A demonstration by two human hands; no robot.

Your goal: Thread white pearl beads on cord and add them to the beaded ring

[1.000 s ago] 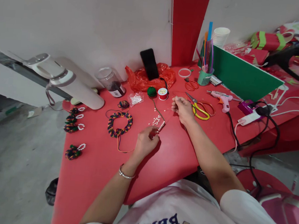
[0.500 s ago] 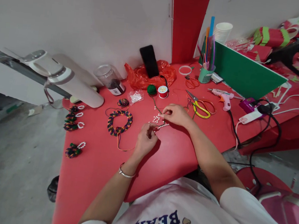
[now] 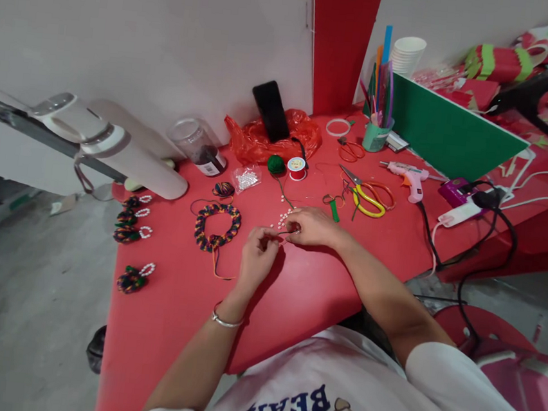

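Observation:
My left hand [image 3: 258, 256] is pinched on one end of a thin dark green yarn [image 3: 281, 233] above the red table. My right hand [image 3: 308, 227] is closed on the yarn a little to the right. Small white beads [image 3: 283, 218] lie scattered just beyond the hands. A green yarn ball [image 3: 277, 164] sits behind the beads, its strand running toward my right hand, beside a spool of red thread [image 3: 297, 168]. On the left lies a braided multicoloured ring [image 3: 217, 227]. What else my fingers cover is hidden.
Yellow-handled scissors [image 3: 369, 202], a pink glue gun [image 3: 410, 175] and a pen cup [image 3: 376, 136] are at the right. A bottle [image 3: 137, 160], a clear jar [image 3: 202, 150] and several beaded yarn pieces [image 3: 132, 279] stand or lie at the left. A phone [image 3: 271, 111] leans at the back.
My right hand has moved left and nearer to me, closer to my left hand. The green yarn now stretches between them. A green-tipped item beside the scissors has come into view.

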